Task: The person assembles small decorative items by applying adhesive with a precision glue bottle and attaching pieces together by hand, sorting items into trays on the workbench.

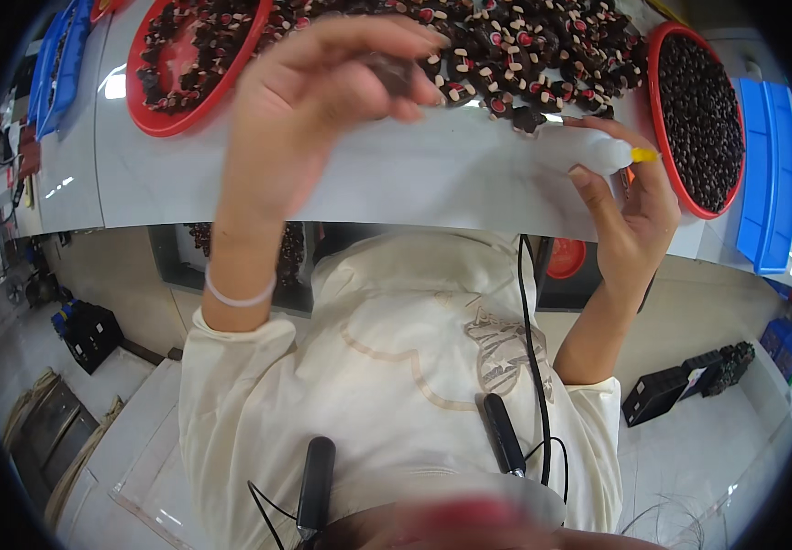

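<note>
My left hand (309, 87) is raised over the near side of the white table, its thumb and fingers closed around a small dark brown piece (390, 75). The hand is slightly blurred, so the piece's shape is hard to make out. My right hand (630, 206) grips a white squeeze bottle (579, 149) with a yellow tip (643, 155); the bottle lies sideways, tip toward the right. Beyond both hands spreads a pile of dark brown pieces (524, 55) with red and cream parts. One dark piece (529, 119) lies at the pile's near edge, close to the bottle.
At the left, a red tray (153, 124) holds similar decorated pieces. A red round tray (660, 101) full of small dark pieces stands right of my right hand, beside a blue bin (770, 174). Another blue bin (58, 73) is at far left. The white table (166, 183) ends before my body.
</note>
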`<control>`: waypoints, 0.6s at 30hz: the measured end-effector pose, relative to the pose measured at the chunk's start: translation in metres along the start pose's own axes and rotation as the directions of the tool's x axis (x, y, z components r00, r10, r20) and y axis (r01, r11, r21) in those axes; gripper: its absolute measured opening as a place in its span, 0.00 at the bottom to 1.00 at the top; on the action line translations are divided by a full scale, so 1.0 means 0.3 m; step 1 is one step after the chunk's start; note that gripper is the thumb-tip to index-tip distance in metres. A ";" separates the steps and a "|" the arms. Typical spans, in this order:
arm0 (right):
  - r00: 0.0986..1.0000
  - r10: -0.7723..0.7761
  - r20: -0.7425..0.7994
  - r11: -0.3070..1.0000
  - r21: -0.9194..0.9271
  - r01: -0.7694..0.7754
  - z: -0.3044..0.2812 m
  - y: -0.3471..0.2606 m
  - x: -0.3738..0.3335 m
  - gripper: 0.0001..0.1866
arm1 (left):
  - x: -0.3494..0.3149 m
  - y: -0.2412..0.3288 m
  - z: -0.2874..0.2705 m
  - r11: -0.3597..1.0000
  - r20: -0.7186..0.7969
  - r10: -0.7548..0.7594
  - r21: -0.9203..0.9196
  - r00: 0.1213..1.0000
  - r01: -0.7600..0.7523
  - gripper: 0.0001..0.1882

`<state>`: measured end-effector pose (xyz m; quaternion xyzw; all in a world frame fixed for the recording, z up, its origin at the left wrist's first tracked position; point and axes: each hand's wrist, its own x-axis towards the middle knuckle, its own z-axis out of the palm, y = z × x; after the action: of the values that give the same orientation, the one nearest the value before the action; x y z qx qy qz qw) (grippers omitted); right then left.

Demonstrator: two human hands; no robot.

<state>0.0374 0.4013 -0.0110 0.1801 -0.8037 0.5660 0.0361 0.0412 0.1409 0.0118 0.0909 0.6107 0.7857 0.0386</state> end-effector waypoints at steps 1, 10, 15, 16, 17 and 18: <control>1.000 0.007 0.001 1.000 -0.022 -0.007 0.004 -0.011 -0.007 0.18 | -0.022 -0.031 0.028 0.987 0.016 0.003 -0.161 1.000 0.000 0.16; 0.995 0.086 -0.045 0.967 0.244 -0.072 -0.116 -0.053 -0.044 0.28 | -0.053 -0.162 0.188 0.939 0.038 -0.113 -0.323 0.993 0.119 0.16; 0.989 0.044 -0.140 0.966 0.259 -0.007 -0.133 -0.051 -0.034 0.34 | -0.052 -0.186 0.188 0.944 0.043 -0.080 -0.317 0.996 0.089 0.15; 0.988 0.043 -0.147 0.969 0.248 -0.005 -0.137 -0.046 -0.036 0.34 | -0.050 -0.190 0.185 0.955 0.044 -0.058 -0.289 0.997 0.068 0.15; 0.987 0.041 -0.155 0.971 0.239 -0.003 -0.140 -0.041 -0.039 0.35 | -0.050 -0.192 0.183 0.965 0.045 -0.036 -0.259 0.998 0.046 0.15; 0.981 0.068 -0.182 0.973 0.230 -0.025 -0.139 -0.043 -0.037 0.33 | -0.051 -0.190 0.182 0.962 0.046 -0.042 -0.266 0.998 0.053 0.15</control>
<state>0.0460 0.4388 0.0126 0.1095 -0.7307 0.6693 0.0781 0.0637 0.2046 -0.0319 0.0858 0.5003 0.8577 0.0816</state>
